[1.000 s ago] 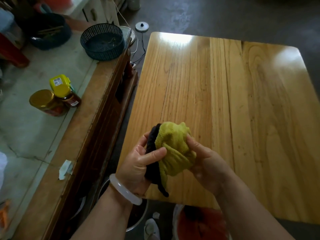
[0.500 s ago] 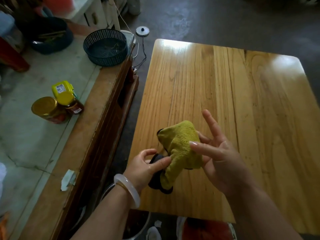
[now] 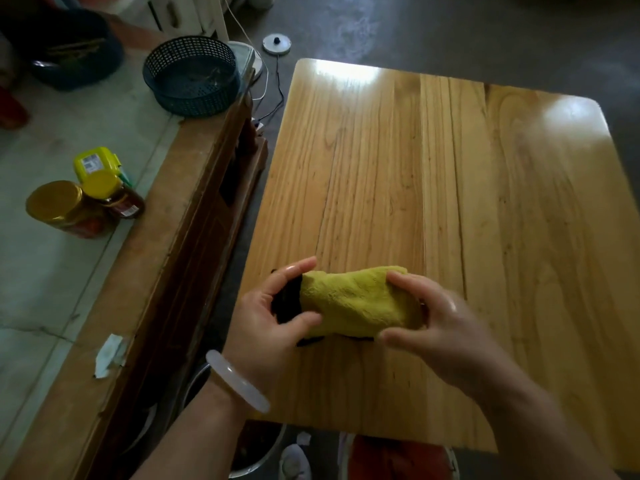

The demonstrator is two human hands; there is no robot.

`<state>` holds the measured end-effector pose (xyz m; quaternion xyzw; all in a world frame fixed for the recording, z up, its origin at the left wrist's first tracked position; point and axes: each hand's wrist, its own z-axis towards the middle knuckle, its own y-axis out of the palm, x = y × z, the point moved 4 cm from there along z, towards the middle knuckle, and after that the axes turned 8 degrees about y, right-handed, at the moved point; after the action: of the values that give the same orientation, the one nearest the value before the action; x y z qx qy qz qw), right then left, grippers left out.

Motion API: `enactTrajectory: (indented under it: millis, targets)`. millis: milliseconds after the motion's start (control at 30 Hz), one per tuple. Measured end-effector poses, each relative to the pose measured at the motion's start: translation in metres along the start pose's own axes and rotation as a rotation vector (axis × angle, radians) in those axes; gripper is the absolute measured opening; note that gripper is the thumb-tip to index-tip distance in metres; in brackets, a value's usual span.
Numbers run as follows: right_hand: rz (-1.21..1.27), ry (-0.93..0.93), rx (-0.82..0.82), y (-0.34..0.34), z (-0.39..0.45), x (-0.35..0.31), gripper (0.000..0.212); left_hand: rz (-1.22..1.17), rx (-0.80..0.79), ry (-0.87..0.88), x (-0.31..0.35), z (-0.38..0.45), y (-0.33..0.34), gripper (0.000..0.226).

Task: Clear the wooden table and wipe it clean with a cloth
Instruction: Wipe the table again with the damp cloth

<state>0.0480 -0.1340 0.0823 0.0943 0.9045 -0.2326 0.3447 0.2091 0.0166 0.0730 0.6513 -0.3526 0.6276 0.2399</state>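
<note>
Both grips clenched round one bunched yellow-green cloth with a black backing (image 3: 356, 301), held over the near-left part of the pale, glossy wooden table (image 3: 485, 220). Left hand (image 3: 273, 320) wrapped over the black end, thumb across the front, white translucent bangle (image 3: 237, 381) on the wrist. Right hand (image 3: 440, 323) curled round the other end, slightly blurred. Whether cloth touched the boards: could not tell. Off to the left, on a grey-topped counter with a brown wooden edge (image 3: 166, 271): dark blue perforated plastic basket (image 3: 192, 76), gold-lidded jar (image 3: 64, 209), yellow-capped jar (image 3: 112, 194) just beside it, scrap of white paper (image 3: 109, 355).
</note>
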Motion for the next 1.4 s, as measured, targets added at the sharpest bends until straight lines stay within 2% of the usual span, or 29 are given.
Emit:
enactTrajectory:
  millis: [67, 100, 133, 200, 267, 400, 500, 600, 700, 767, 833, 900, 967, 1000, 1067, 1133, 1267, 1367, 1400]
  targets:
    - [-0.378, -0.129, 0.135, 0.003, 0.001, 0.002, 0.075, 0.523, -0.058, 0.083, 0.004, -0.003, 0.01, 0.067]
    - [-0.441, -0.215, 0.225, 0.002, 0.001, -0.001, 0.064, 0.693, -0.058, 0.086, 0.005, -0.005, 0.015, 0.064]
    - [-0.448, -0.293, 0.301, -0.002, 0.001, -0.003, 0.05, 0.798, -0.031, 0.084, 0.008, -0.006, 0.02, 0.057]
    - [-0.416, -0.4, 0.422, -0.014, 0.001, -0.004, 0.025, 0.863, 0.056, 0.142, 0.016, -0.007, 0.024, 0.036]
    - [-0.317, -0.446, 0.441, -0.028, 0.0, -0.008, 0.013, 0.774, 0.137, 0.165, 0.027, -0.007, 0.019, 0.027]
    - [0.152, -0.456, 0.183, -0.054, -0.006, -0.024, 0.029, 0.322, 0.076, 0.092, 0.058, -0.005, 0.028, 0.029]
    - [0.29, -0.409, 0.203, -0.068, -0.005, -0.028, 0.032, 0.171, 0.153, 0.037, 0.07, 0.004, 0.046, 0.032]
    - [0.281, -0.191, 0.305, -0.079, 0.019, -0.011, 0.021, 0.097, 0.237, -0.162, 0.047, 0.019, 0.068, 0.026]
    - [0.188, 0.098, 0.275, -0.075, 0.06, 0.026, 0.034, 0.228, 0.244, -0.347, -0.005, 0.034, 0.085, 0.031]
    - [0.072, 0.188, 0.278, -0.069, 0.081, 0.048, 0.044, 0.351, 0.243, -0.415, -0.035, 0.04, 0.093, 0.038]
    - [-0.094, 0.18, 0.354, -0.066, 0.091, 0.061, 0.046, 0.576, 0.229, -0.356, -0.051, 0.041, 0.1, 0.045]
    - [-0.188, 0.065, 0.471, -0.063, 0.089, 0.062, 0.044, 0.804, 0.194, -0.089, -0.052, 0.039, 0.109, 0.045]
    - [-0.199, -0.107, 0.572, -0.054, 0.079, 0.057, 0.038, 0.936, 0.049, 0.168, -0.058, 0.034, 0.126, 0.043]
    - [-0.194, -0.176, 0.593, -0.046, 0.074, 0.056, 0.034, 0.99, -0.046, 0.229, -0.067, 0.03, 0.135, 0.044]
    - [-0.197, -0.226, 0.571, -0.028, 0.067, 0.058, 0.03, 1.083, -0.204, 0.218, -0.082, 0.025, 0.148, 0.049]
    - [-0.226, -0.143, 0.483, -0.008, 0.068, 0.067, 0.038, 1.053, -0.263, 0.126, -0.094, 0.023, 0.154, 0.051]
    - [-0.232, 0.084, 0.363, 0.013, 0.084, 0.076, 0.07, 0.829, -0.234, 0.065, -0.097, 0.029, 0.156, 0.054]
    - [-0.277, 0.135, 0.403, 0.018, 0.106, 0.07, 0.084, 0.504, -0.084, 0.063, -0.081, 0.035, 0.134, 0.056]
    - [-0.303, 0.143, 0.43, 0.017, 0.114, 0.068, 0.087, 0.471, -0.017, 0.085, -0.077, 0.037, 0.12, 0.053]
